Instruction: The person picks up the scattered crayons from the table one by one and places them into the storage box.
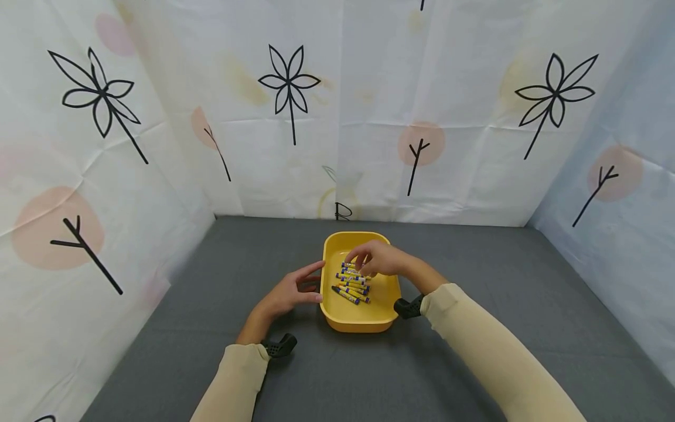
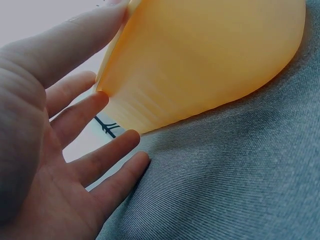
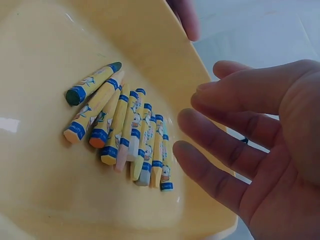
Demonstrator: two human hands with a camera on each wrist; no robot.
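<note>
A yellow plastic tray (image 1: 358,322) with rounded corners stands on the grey cloth. Inside it several crayons (image 1: 345,295) in yellow wrappers with blue bands lie side by side in a loose row. The dark green crayon (image 3: 92,85) is at the near end, slightly askew. My left hand (image 1: 285,293) rests at the tray's left side, its spread fingers and thumb along the rim; the left wrist view shows the tray's outer wall (image 2: 215,55) beside them. Over the far end of the row hovers my right hand (image 1: 382,259), fingers lightly bent, with nothing between them in the right wrist view.
Grey cloth (image 1: 474,275) covers the table around the tray. White printed sheets (image 1: 369,88) with plant drawings hang behind and at both sides. A black wrist device (image 1: 281,346) sits on the left wrist, and another (image 1: 408,308) on the right, close to the tray's edge.
</note>
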